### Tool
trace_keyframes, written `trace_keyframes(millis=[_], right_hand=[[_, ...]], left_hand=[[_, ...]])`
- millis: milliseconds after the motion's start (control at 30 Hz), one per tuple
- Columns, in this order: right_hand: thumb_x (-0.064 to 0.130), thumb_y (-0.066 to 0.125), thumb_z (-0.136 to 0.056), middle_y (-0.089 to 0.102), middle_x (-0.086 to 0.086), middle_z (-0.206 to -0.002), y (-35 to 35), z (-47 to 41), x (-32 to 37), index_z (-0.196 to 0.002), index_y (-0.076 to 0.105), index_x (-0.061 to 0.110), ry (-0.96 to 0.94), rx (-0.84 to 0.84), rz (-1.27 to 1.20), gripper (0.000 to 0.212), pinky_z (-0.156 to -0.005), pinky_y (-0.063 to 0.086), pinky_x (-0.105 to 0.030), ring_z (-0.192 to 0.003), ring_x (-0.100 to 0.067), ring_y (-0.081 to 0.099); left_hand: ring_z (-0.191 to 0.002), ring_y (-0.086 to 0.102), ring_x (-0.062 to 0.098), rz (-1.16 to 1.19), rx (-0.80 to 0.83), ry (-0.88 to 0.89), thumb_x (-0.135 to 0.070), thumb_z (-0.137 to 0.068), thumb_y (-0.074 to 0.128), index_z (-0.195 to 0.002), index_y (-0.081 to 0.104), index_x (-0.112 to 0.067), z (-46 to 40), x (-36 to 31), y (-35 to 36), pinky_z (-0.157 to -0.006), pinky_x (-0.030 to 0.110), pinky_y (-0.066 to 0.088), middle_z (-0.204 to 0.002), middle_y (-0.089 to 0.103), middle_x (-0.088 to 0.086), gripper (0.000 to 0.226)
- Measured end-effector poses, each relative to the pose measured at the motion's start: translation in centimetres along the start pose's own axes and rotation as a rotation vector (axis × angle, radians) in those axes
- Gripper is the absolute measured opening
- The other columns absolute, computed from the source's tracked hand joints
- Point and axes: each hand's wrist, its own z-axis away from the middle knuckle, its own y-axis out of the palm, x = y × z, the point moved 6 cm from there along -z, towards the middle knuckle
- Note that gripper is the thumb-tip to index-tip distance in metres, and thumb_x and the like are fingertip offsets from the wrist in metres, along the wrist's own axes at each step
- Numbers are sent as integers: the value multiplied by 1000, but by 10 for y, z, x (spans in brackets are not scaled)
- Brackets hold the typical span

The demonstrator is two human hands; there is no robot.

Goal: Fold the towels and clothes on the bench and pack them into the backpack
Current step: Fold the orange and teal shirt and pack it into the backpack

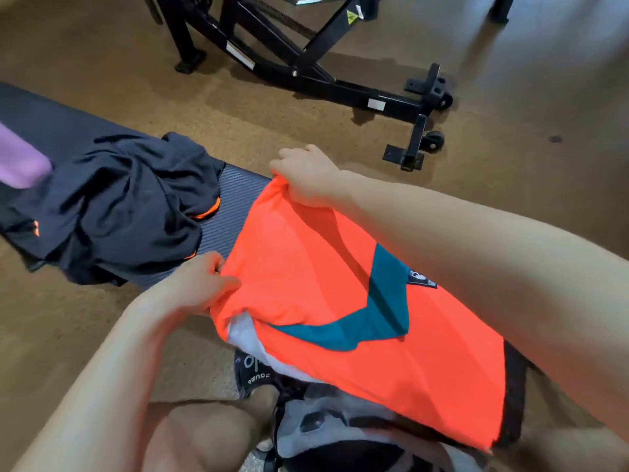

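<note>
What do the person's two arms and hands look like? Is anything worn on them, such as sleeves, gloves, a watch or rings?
Both forearms are bare as far as the picture shows; no sleeve reaches into view. The left hand and the right hand wear no gloves. No watch, bracelet or band shows on either wrist, and no ring can be seen, though the fingers are curled and partly hidden. No markings show.
</note>
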Motion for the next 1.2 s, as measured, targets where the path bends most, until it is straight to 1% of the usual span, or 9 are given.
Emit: trace_keyframes(millis=[200, 400, 467, 533, 633, 733, 867, 1033, 1200], right_hand=[[16, 47, -96, 50, -12, -134, 7, -18, 9, -147, 38, 22, 114, -26, -152, 53, -101, 41, -44, -126, -34, 48], [31, 60, -96, 44, -9, -153, 14, 98, -61, -157, 30, 21, 398, -126, -617, 68, -115, 35, -37, -141, -26, 41], [29, 61, -95, 53, -8, -144, 24, 163, -86, -151, 39, 18, 537, -181, -663, 61, -106, 39, -33, -132, -23, 51], [27, 64, -93, 62, -6, -124, 33, 222, -99, -141, 47, 17, 655, -241, -684, 52, -96, 47, -35, -114, -24, 60], [26, 67, -89, 65, 4, -93, 45, 272, -97, -124, 53, 19, 782, -274, -770, 38, -72, 49, -34, -87, -21, 65], [27, 73, -87, 67, 1, -78, 58, 274, -77, -124, 48, 18, 851, -212, -1058, 46, -55, 55, -35, -62, -15, 66], [33, 79, -81, 68, -9, -105, 58, 241, -65, -136, 41, 12, 874, -195, -1107, 69, -78, 55, -41, -95, -26, 66], [37, 82, -75, 49, -14, -144, 48, 199, -76, -147, 38, 10, 884, -160, -976, 89, -96, 45, -36, -129, -30, 51], [38, 84, -74, 51, -10, -146, 42, 165, -85, -147, 44, 12, 848, -60, -956, 87, -104, 43, -38, -134, -30, 49]], left_hand=[[-79, 66, 30, -142, -91, -9, -21, -84, 71, -81, 48, -14, -5, 7, -19, -80, 54, 59, -81, 64, 13, 25], [-90, 65, 36, -411, -181, -49, -37, -88, 65, -97, 41, -11, 9, 3, -23, -78, 46, 55, -100, 63, 17, 37], [-104, 59, 42, -537, -323, 33, -43, -86, 67, -110, 39, -10, 24, -14, -21, -77, 45, 48, -113, 55, 18, 49], [-105, 56, 42, -536, -412, 290, -46, -83, 72, -119, 43, -14, 47, -49, 0, -76, 47, 48, -114, 48, 14, 56], [-103, 55, 30, -477, -165, 645, -50, -78, 75, -122, 48, -22, 77, -97, 64, -85, 47, 50, -115, 45, 5, 59], [-112, 50, 28, -813, -59, 683, -63, -78, 70, -120, 47, -20, 83, -111, 118, -87, 43, 47, -119, 46, 5, 64], [-116, 51, 28, -1036, -91, 690, -58, -92, 56, -121, 45, -17, 81, -109, 134, -84, 41, 46, -123, 48, 6, 52], [-116, 53, 27, -1087, -77, 677, -44, -98, 51, -121, 45, -18, 84, -98, 130, -76, 40, 45, -122, 49, 4, 35], [-106, 58, 29, -793, -131, 730, -35, -101, 42, -106, 45, -22, 86, -97, 114, -69, 41, 41, -108, 57, 2, 14]])
